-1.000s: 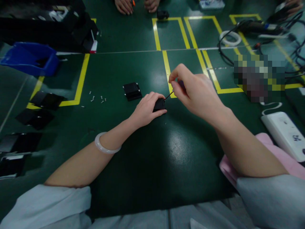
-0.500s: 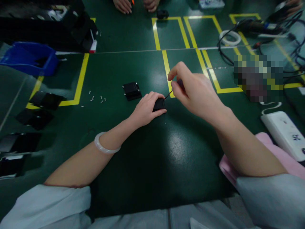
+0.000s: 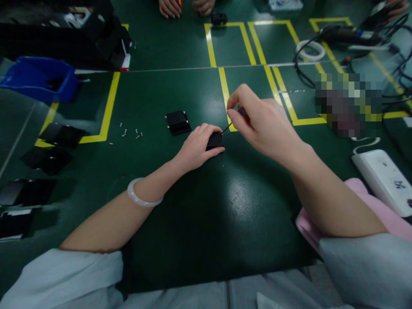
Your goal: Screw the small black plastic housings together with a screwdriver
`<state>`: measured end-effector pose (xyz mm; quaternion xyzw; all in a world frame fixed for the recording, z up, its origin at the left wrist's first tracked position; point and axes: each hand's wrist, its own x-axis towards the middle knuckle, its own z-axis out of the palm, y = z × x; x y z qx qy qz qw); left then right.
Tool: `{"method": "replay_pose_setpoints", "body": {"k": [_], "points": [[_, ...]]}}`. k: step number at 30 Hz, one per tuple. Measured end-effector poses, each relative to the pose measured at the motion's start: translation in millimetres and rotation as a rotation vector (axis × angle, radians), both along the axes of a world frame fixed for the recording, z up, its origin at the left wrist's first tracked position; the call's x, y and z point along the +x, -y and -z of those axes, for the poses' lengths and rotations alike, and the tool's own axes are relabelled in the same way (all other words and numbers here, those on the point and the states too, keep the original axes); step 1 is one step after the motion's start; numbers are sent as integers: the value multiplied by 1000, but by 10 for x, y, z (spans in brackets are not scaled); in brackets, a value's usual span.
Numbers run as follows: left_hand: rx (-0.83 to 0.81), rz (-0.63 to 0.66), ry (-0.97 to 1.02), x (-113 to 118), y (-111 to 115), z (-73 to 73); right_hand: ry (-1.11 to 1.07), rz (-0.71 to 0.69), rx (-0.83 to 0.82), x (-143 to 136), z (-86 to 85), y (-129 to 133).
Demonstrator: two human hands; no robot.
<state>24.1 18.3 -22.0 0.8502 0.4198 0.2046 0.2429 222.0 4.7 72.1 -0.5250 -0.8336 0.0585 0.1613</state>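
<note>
On the green table, my left hand [image 3: 197, 148] grips a small black part [image 3: 214, 140] between thumb and fingers. My right hand [image 3: 254, 118] is closed round a screwdriver [image 3: 227, 128], whose thin shaft slants down to the right end of that part. Most of the handle is hidden by my fingers. A second black part [image 3: 178, 122] with small silver screws at its edges lies up and left of my left hand. Farther left, several loose screws [image 3: 125, 132] are scattered on the table.
A blue bin [image 3: 41, 79] and several black parts [image 3: 40, 191] are at the left. Another person's hands [image 3: 170, 7] show at the top. At the right are a white power strip [image 3: 383, 182], a pink cloth [image 3: 355, 189], cables and a blurred patch.
The thumb and index finger of my right hand have shifted slightly on the screwdriver handle. The other person's left-side hand has moved slightly to the right.
</note>
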Motion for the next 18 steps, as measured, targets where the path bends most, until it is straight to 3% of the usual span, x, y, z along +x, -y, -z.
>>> {"method": "replay_pose_setpoints", "body": {"k": [18], "points": [[17,3,-4,-6,-4,7,47,38,-6,-20,-16,3]]}}
